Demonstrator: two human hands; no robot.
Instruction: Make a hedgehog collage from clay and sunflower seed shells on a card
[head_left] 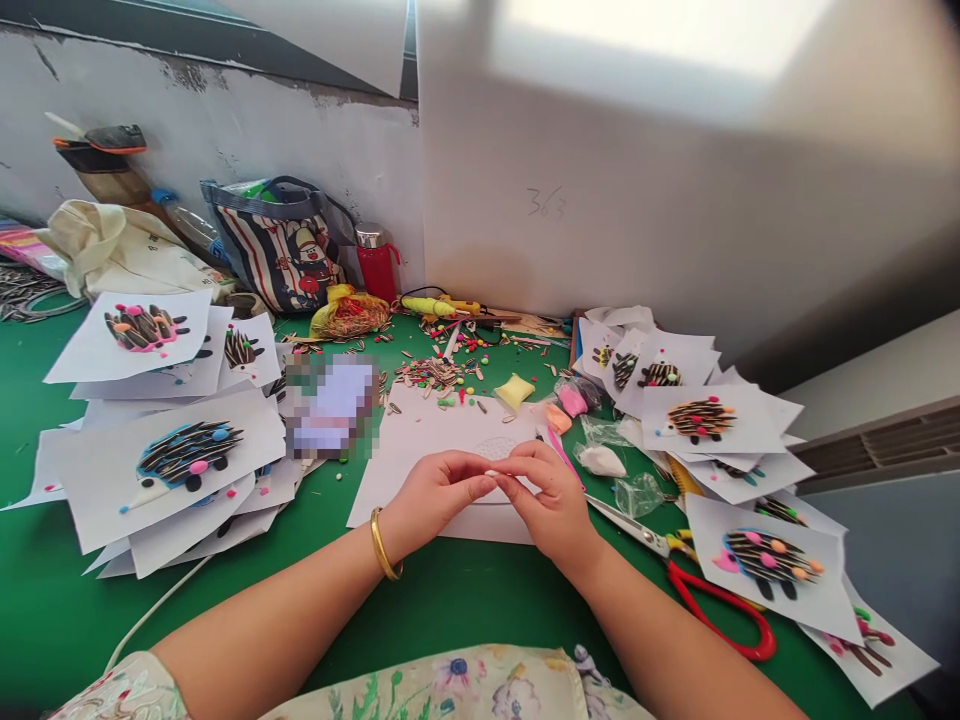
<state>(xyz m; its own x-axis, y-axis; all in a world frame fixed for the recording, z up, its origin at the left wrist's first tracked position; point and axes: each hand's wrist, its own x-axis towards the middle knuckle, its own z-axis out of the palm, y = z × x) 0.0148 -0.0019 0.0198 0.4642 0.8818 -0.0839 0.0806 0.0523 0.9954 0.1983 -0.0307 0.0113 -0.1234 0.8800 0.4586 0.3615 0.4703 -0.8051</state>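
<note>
My left hand (448, 497) and my right hand (551, 500) meet fingertip to fingertip above a white paper sheet (420, 430). Between their pinched fingers shows a small white piece (491, 473), which looks like soft modelling clay. Beneath the hands, a pencil-drawn oval outline (501, 446) with a scaly pattern is partly covered by the fingers. To the right of my right hand lie a white clay lump (600, 460), an orange clay lump (557, 418), a pink clay lump (573, 398) and a yellow clay packet (514, 390).
Stacks of seed hedgehog pictures stand left (172, 470) and right (712, 420). Red-handled scissors (720, 610) lie beside my right forearm. Behind the sheet are scattered sunflower seeds (427, 372), a glue gun (442, 306), a red flask (377, 265) and a blurred phone (335, 405).
</note>
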